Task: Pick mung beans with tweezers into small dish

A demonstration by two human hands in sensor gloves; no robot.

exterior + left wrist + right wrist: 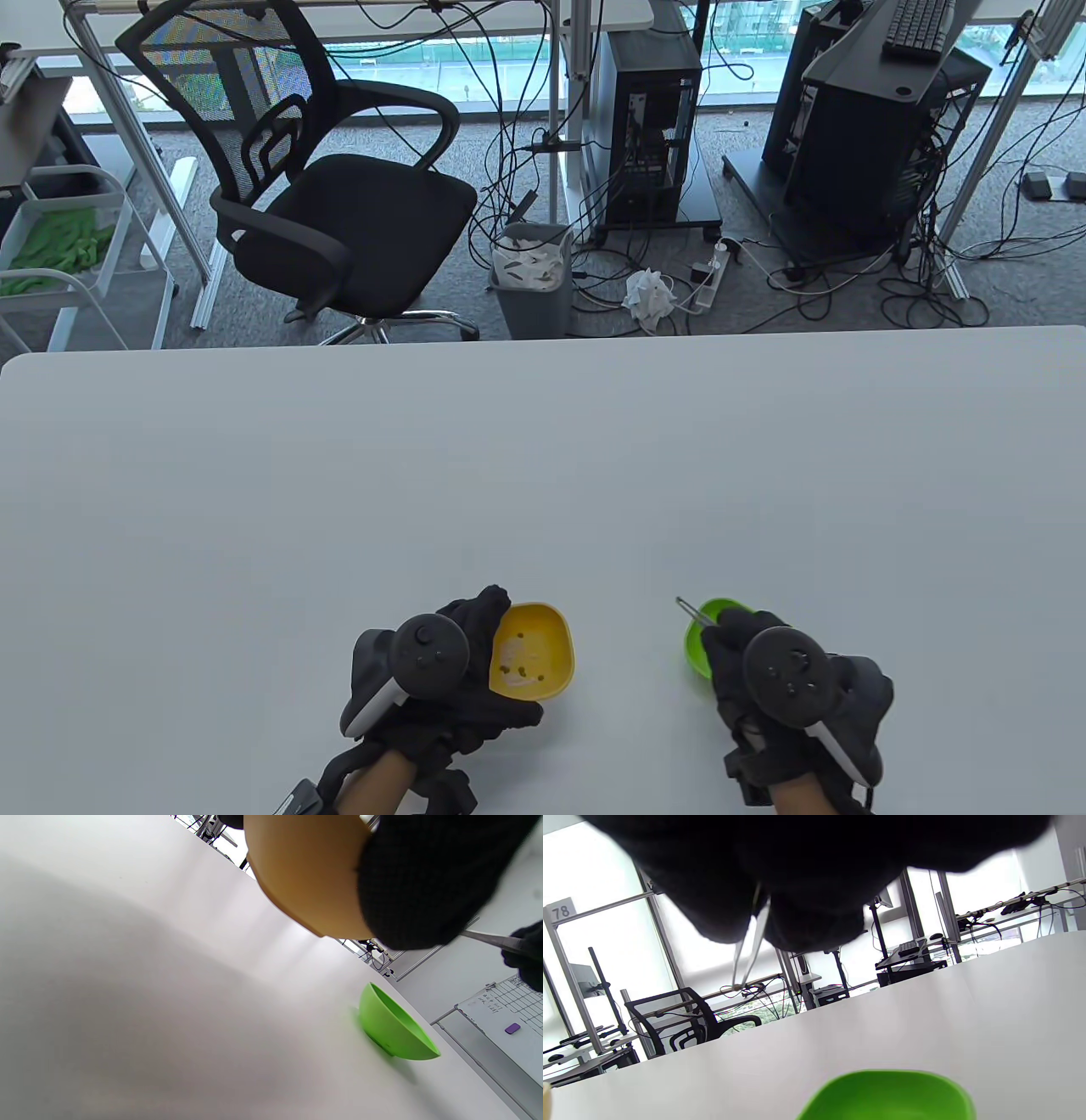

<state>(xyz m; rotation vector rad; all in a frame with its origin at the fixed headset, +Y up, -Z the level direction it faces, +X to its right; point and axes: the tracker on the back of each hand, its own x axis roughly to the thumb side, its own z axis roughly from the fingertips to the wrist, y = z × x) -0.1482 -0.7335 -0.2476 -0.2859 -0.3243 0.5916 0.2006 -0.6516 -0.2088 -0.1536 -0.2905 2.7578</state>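
My left hand (462, 658) grips the left side of a yellow dish (534, 649) and holds it tilted; several dark mung beans (519, 675) lie inside. The left wrist view shows the dish's underside (305, 874) raised off the table. My right hand (747, 649) holds metal tweezers (689, 609) above a green dish (702, 641); their tips point up and left, close together. In the right wrist view the tweezers (748, 950) hang from my gloved fingers over the green dish (886, 1094). I cannot tell whether a bean is between the tips.
The white table (543, 475) stretches far ahead of both dishes. A black office chair (314, 195), a bin (533, 276) and computer towers stand on the floor beyond the table's far edge.
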